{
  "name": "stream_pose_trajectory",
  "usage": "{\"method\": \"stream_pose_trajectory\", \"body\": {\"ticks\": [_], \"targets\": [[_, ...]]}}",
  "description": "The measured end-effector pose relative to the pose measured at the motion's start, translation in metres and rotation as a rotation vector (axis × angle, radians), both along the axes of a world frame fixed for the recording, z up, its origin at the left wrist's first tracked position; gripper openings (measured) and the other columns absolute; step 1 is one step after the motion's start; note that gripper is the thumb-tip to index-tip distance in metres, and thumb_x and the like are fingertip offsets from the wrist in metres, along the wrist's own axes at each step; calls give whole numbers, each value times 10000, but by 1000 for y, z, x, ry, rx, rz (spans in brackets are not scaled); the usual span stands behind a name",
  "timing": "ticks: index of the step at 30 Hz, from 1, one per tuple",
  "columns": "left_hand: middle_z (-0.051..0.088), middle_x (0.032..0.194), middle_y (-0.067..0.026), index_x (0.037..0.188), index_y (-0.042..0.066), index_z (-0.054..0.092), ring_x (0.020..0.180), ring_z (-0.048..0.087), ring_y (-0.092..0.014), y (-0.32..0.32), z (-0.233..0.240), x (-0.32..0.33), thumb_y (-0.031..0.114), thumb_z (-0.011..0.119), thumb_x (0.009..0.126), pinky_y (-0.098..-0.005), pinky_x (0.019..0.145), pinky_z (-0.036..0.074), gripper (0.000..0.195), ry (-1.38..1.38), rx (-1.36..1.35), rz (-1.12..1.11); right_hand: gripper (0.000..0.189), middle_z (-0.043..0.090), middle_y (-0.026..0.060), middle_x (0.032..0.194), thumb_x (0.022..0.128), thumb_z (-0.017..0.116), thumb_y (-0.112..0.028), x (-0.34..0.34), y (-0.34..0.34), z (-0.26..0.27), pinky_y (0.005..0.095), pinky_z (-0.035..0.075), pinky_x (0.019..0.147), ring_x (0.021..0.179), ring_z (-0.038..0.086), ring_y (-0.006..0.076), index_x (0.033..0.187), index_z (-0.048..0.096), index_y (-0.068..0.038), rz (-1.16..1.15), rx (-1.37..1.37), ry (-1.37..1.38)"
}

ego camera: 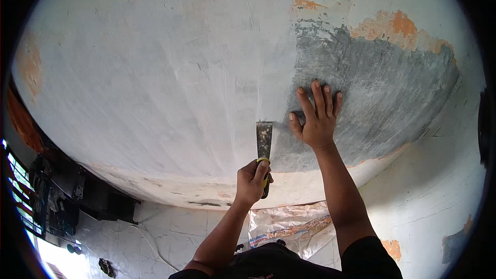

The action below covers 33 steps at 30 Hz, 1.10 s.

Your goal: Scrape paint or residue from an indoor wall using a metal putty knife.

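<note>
My left hand [252, 181] is closed around the black and yellow handle of a putty knife [264, 139]. Its stained metal blade points up the wall, with the tip at a pale, smoothed part of the wall [186, 85]. To the right, my right hand [318, 124] lies with spread fingers on a dark grey patch [372, 97] of the wall and holds nothing. Orange areas of old coating [403, 25] show along the patch's upper edge. The blade's tip is left of the grey patch's edge, a short way from my right thumb.
A crumpled plastic sheet [290, 224] lies on the tiled floor [182, 228] at the foot of the wall. Black furniture or equipment [104, 197] stands at lower left, near a pale cable [153, 246]. Another wall [422, 186] adjoins at right.
</note>
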<state>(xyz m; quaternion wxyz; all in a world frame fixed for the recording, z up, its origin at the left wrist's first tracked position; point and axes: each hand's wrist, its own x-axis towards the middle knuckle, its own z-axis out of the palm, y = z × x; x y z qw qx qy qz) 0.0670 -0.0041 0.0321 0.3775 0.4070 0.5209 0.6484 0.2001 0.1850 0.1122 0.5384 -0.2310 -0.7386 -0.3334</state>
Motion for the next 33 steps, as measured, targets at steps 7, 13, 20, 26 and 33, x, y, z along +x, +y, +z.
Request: {"method": "stream_pose_trajectory", "body": {"ticks": [7,13,20,26,33], "targets": [[622,671,-51,871,2,608,579,613,-122,-1,7,-1,286,514,1070,-264,550,472,359,23,-29,-4,516,388,90,1596,967,507,-457,0,4,-1,577,88,1233,1529,232,297,1431,575,-242,20,-22,38],[608,669,-43,865,1,607,575,612,-117,-2,15,-9,283,513,1069,-262,537,468,361,57,-58,-26,519,387,93,1596,967,506,-461,-2,2,-2,580,87,1233,1530,229,299,1434,571,-244,16,-45,31],[593,679,-32,895,-21,635,587,614,-115,-2,0,-7,294,555,1051,-275,543,468,360,-2,-67,1,533,387,94,1597,953,521,-451,-4,4,-4,576,87,1234,1528,233,299,1446,560,-251,24,-31,39],[598,672,-37,861,-16,618,585,605,-106,1,11,-2,278,567,1048,-277,534,454,353,5,-42,-17,544,399,145,1575,981,488,-469,4,4,-1,600,111,1216,1506,261,349,1429,567,-170,0,-3,6],[592,691,-31,868,-13,626,592,601,-103,3,26,-5,279,560,1052,-270,539,455,352,-10,-15,-31,548,387,92,1595,947,533,-460,1,3,-3,586,96,1230,1523,242,310,1452,553,-246,5,-35,20]]}}
